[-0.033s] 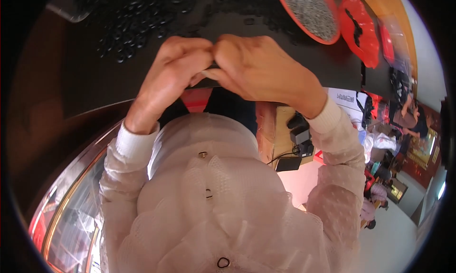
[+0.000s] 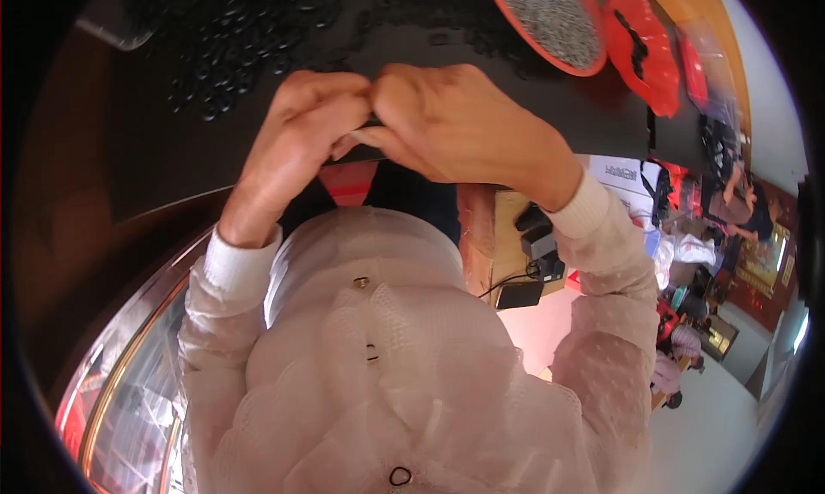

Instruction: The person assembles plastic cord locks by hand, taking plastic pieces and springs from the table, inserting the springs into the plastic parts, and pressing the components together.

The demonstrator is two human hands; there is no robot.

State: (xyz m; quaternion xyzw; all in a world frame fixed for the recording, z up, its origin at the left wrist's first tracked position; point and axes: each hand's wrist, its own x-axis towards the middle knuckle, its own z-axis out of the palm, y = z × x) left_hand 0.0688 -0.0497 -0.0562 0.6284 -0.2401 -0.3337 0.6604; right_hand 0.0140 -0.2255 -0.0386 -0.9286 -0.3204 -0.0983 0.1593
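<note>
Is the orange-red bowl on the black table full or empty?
The bowl isn't empty: small grey pieces cover its inside. How deep, I cannot tell.

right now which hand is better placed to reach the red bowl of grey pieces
Probably the right hand: it is nearer the red bowl; the left hand is farther, nearer the black rings.

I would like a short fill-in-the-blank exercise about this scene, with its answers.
1. The bare left hand and the bare right hand are held close ____.
2. The round, red-rimmed bowl holds small bits coloured ____.
3. In the picture, the shiny, wavy-edged red plastic object lies on the bowl's ____ side.

Missing words: together; grey; right.
</note>
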